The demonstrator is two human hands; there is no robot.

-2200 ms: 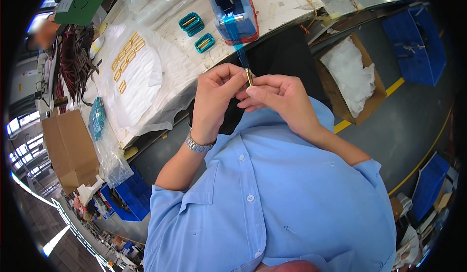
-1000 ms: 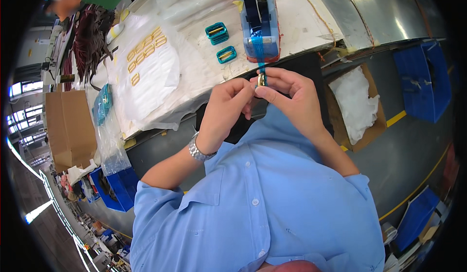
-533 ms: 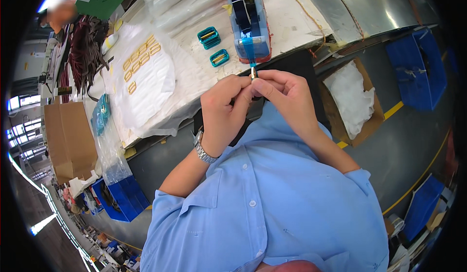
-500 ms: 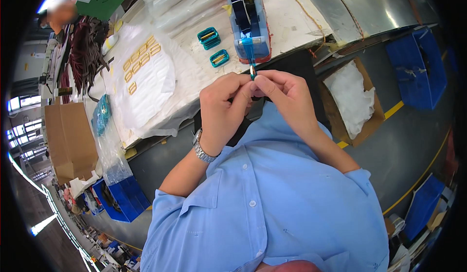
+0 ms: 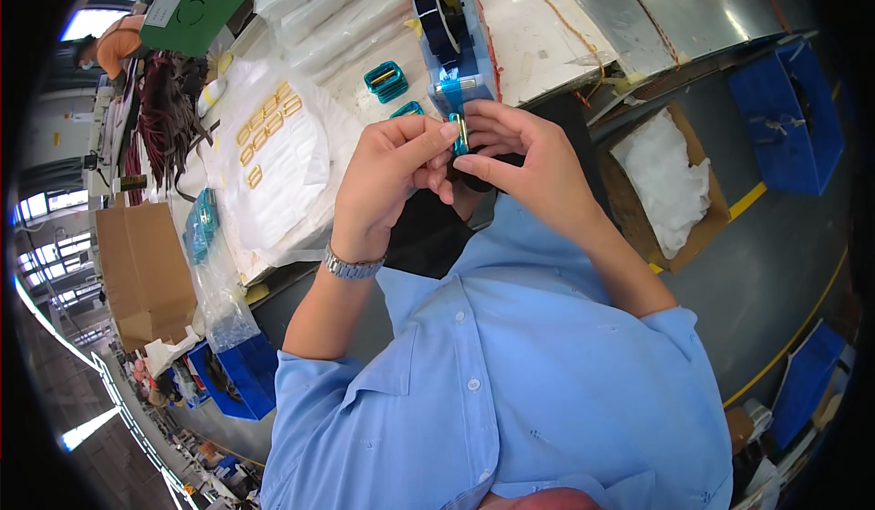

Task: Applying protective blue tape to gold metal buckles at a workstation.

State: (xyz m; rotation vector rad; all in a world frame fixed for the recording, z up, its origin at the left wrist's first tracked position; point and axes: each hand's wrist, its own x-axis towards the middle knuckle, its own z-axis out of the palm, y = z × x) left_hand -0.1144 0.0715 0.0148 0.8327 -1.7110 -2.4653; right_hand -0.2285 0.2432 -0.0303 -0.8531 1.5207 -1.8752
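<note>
My left hand (image 5: 394,165) pinches a small gold buckle (image 5: 459,134) partly covered in blue-green film, between thumb and fingertips. On the other side of it, my right hand (image 5: 533,159) has its fingers spread, with the thumb close to the buckle's lower end. Whether that thumb touches it, I cannot tell. Just beyond both hands stands a blue tape dispenser (image 5: 468,93) carrying a dark blue tape roll (image 5: 436,22). To its left is a stack of film-wrapped buckles (image 5: 386,82). Another wrapped buckle (image 5: 407,109) is partly hidden behind my left hand.
Gold buckles (image 5: 264,127) lie in rows on a white sheet (image 5: 305,159) at left. Rolled clear plastic (image 5: 333,9) lies behind. A carton with white padding (image 5: 670,182) and a blue bin (image 5: 788,123) are at right. A person in orange (image 5: 117,47) is far left.
My left hand has shifted left and my right hand's fingers have spread away from the pinch. The buckle shows more of its face. The tape strip that reached it from the dispenser no longer shows.
</note>
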